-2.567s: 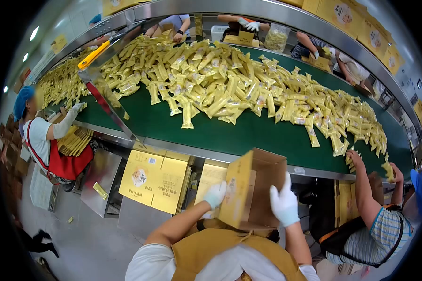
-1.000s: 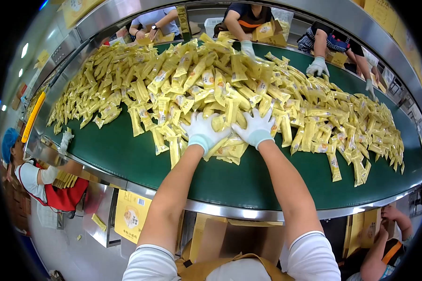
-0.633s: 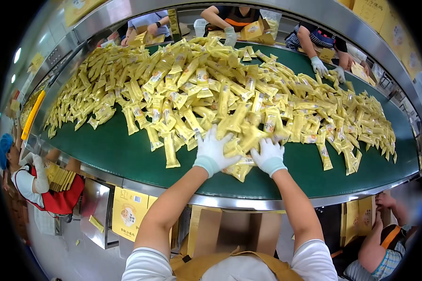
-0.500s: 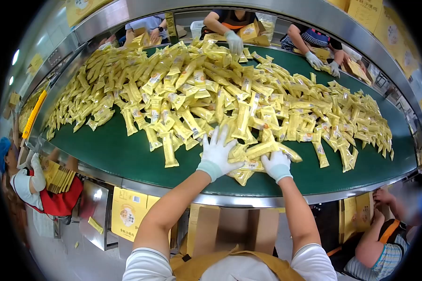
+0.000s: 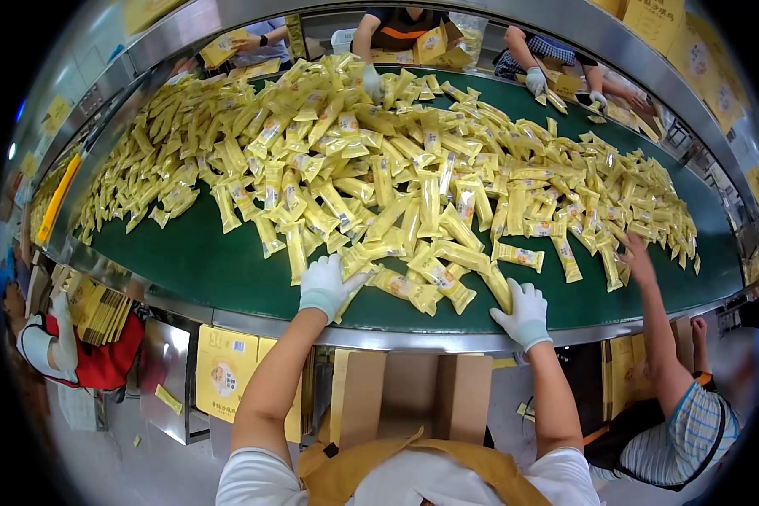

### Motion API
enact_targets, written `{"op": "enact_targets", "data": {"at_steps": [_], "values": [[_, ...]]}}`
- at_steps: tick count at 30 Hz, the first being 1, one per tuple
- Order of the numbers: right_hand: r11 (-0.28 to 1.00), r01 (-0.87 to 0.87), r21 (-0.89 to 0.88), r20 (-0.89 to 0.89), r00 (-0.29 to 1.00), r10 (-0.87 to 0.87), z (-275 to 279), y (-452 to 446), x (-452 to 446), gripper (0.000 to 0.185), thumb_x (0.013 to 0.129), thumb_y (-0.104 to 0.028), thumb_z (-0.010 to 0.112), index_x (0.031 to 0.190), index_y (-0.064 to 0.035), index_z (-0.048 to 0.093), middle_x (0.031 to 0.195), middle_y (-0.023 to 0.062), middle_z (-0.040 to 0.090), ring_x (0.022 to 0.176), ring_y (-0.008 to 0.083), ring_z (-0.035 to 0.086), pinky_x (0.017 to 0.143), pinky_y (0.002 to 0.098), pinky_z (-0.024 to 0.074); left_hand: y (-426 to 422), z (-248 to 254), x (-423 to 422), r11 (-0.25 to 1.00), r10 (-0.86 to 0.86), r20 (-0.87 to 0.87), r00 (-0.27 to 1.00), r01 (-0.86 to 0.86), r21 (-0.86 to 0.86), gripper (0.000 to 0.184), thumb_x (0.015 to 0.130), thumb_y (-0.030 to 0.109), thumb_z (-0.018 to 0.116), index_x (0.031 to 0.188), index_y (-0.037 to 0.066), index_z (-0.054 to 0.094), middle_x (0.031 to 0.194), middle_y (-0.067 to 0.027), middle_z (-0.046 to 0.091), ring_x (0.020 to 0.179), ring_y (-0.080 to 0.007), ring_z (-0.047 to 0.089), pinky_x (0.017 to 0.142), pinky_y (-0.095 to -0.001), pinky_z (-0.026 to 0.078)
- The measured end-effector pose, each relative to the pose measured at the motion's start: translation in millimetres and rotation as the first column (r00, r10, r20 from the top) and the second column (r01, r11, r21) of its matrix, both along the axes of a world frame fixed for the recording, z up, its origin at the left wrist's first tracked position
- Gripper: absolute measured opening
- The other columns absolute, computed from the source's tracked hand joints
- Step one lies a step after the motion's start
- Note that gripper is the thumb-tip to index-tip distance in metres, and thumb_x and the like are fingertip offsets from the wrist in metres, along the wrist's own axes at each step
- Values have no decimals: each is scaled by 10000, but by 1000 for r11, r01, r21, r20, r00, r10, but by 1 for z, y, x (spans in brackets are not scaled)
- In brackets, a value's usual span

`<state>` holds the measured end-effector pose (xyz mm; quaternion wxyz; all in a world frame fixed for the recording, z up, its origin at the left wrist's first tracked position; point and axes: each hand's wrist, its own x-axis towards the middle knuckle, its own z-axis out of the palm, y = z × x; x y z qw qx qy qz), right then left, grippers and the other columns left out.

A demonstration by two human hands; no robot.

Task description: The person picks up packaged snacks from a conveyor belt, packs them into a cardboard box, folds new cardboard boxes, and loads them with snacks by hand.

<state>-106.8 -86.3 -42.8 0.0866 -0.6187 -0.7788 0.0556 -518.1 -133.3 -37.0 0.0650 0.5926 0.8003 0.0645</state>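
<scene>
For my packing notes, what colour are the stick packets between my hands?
The stick packets are mostly yellow, as the head view shows best.

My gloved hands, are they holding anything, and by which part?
Nothing is visibly held: the left hand and right hand are open, flanking yellow packets on the green belt.

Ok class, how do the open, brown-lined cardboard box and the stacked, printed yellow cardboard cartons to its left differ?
The brown-lined box stands open; the yellow cartons are folded flat. The box shows mostly plain brown interior; the cartons show printed yellow faces. Both are cardboard.
</scene>
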Motion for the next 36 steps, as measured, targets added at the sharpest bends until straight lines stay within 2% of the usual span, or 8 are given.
{"op": "enact_targets", "data": {"at_steps": [6, 8, 12, 18, 21, 25, 30, 36], "values": [[996, 84, -44, 129, 989, -77, 15, 2, 3, 414, 753, -280, 792, 1071, -66, 635, 1039, 153, 594, 983, 356, 610, 829, 453, 524, -21, 26, 14, 998, 63, 144, 988, -66, 18, 687, 736, 641, 763, 1047, 39, 650, 1019, -151, 614, 976, -316, 633, 851, -401, 527], [989, 141, 39, -12, 990, -141, 40, -7, 2, 356, 762, -235, 784, 1021, -44, 631, 1035, 173, 600, 967, 375, 613, 826, 474, 528, -30, 46, 20, 993, 115, 174, 978, -114, -13, 668, 708, 618, 798, 1023, 44, 661, 1010, -141, 603, 965, -310, 629, 851, -401, 526], [980, -158, 122, -368, 910, 192, 79, -13, -43, 407, 792, -186, 758, 1133, -18, 613, 1061, 209, 610, 996, 410, 605, 882, 470, 506, -35, 38, 30, 998, 66, 124, 990, -67, 8, 603, 708, 562, 820, 1011, 62, 675, 1003, -128, 597, 961, -304, 622, 844, -401, 526], [946, -294, -139, -118, 953, 279, 40, 10, -120, 492, 780, -231, 776, 1194, -43, 586, 1133, 208, 637, 1091, 387, 605, 949, 446, 496, -20, 5, 14, 999, 27, 183, 983, -21, -31, 546, 743, 482, 818, 1056, 60, 672, 1040, -139, 627, 954, -319, 626, 840, -408, 524], [938, -338, -76, -213, 924, 316, 36, 13, -108, 471, 761, -259, 796, 1127, -44, 591, 1108, 204, 632, 1079, 374, 613, 929, 449, 504, -34, 27, 3, 1000, -19, 310, 950, 14, 21, 543, 773, 419, 813, 1149, 61, 654, 1037, -149, 658, 969, -325, 634, 854, -409, 523], [970, -240, 49, -210, 947, 245, 73, 35, -90, 484, 748, -181, 794, 1173, -51, 600, 1103, 185, 644, 1058, 379, 624, 913, 454, 511, -36, 57, 24, 859, -485, 370, 792, 351, 373, 466, 789, 249, 808, 1199, 101, 643, 1012, -116, 673, 998, -321, 632, 876, -411, 514], [970, -233, -69, -62, 972, 229, 38, 82, -106, 513, 764, -183, 784, 1218, -59, 581, 1144, 193, 668, 1086, 381, 630, 935, 432, 512, 11, 25, 58, 657, -749, 55, 660, 731, 186, 449, 752, 168, 783, 1182, 146, 655, 1064, -76, 690, 1035, -294, 640, 922, -414, 499], [973, -228, -37, -44, 973, 226, 29, 77, -92, 389, 789, -203, 762, 1107, -78, 576, 1024, 179, 684, 988, 375, 664, 849, 464, 537, 9, 27, 46, 762, -644, 80, 760, 647, -16, 401, 768, 158, 755, 1160, 155, 668, 1039, -83, 711, 999, -314, 673, 859, -435, 525]]}}
